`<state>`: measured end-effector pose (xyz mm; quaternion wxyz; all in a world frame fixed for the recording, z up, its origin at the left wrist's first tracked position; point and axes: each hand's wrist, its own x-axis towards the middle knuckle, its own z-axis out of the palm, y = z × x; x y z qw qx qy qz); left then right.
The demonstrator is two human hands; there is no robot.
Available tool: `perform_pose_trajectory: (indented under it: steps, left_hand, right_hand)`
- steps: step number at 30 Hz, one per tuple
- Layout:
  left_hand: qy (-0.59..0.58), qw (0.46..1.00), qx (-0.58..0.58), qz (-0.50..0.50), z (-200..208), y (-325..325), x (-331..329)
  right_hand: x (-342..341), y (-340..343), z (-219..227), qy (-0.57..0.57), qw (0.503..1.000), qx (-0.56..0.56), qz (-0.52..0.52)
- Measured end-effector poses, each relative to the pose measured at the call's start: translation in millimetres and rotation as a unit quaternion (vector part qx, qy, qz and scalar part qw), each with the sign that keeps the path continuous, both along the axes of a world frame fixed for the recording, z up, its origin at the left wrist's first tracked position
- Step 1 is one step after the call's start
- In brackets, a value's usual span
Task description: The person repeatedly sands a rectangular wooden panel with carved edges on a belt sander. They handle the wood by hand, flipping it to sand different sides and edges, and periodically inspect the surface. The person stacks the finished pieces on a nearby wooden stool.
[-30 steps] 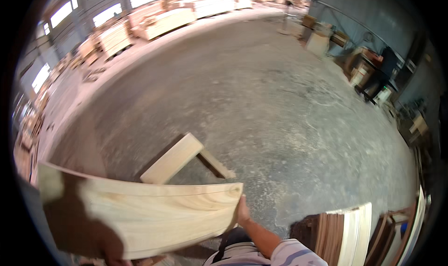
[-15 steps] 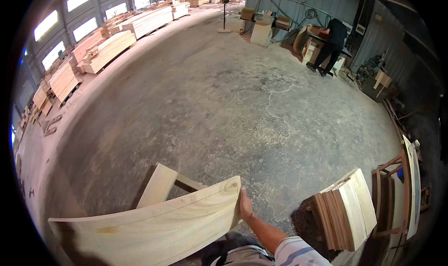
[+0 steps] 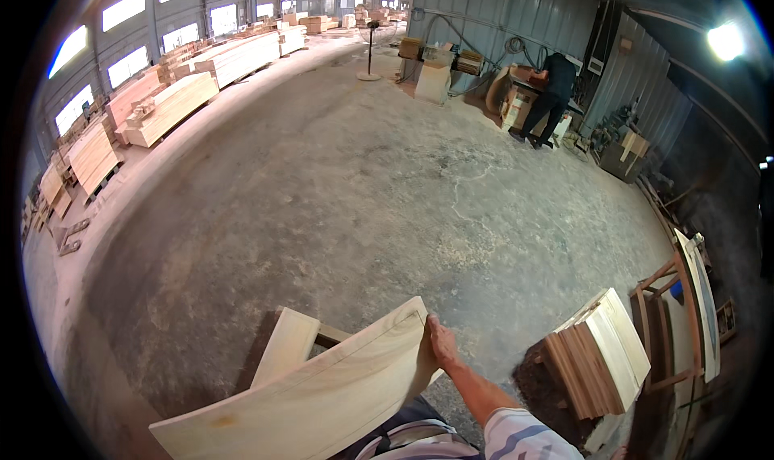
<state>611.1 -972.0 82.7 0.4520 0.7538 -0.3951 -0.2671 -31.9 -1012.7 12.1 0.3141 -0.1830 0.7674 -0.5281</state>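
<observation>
A long, pale wooden board [image 3: 314, 387] stretches across the bottom of the view, tilted, its right end raised. My right hand [image 3: 443, 343] is closed on that right end, the thumb along the edge and the other fingers hidden behind the wood. Beyond the board, a flat pale wooden piece [image 3: 288, 343] and a narrower bar [image 3: 331, 334] show low on the floor, partly covered by it. My left hand is out of sight.
A stack of boards [image 3: 592, 363] stands at my right, beside a wooden frame [image 3: 695, 315]. Concrete floor [image 3: 347, 210] spreads ahead. Timber piles [image 3: 173, 109] line the far left. Someone in dark clothes [image 3: 552, 97] bends over a bench at the far right.
The board has swung: its left end has moved right and down, and its right end slightly up. My right hand has moved a little right with it. The view has shifted slightly.
</observation>
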Motion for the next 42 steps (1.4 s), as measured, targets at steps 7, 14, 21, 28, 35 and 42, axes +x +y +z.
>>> perform_pose_trajectory:
  steps: [7,14,21,28,35,42]
  left_hand:
    - [0.068,0.997,0.022,0.040,-9,-42,-19]
    - [0.106,0.989,0.034,0.102,-22,-66,-26]
    - [0.123,0.973,0.059,0.185,-32,-99,-33]
    - [0.131,0.953,0.092,0.258,-42,-137,-39]
    - [0.149,0.938,0.098,0.298,-55,-154,-28]
    - [0.174,0.929,0.099,0.312,-80,-157,5]
  right_hand:
    - [24,-52,19,-0.051,0.997,-0.048,0.017]
    - [41,-130,5,-0.039,0.993,-0.046,0.101]
    - [62,-233,-28,-0.071,0.982,-0.009,0.176]
    - [64,-317,-52,-0.013,0.978,0.025,0.208]
    - [83,-364,-49,0.003,0.965,0.056,0.255]
    - [114,-378,-58,0.049,0.963,0.041,0.262]
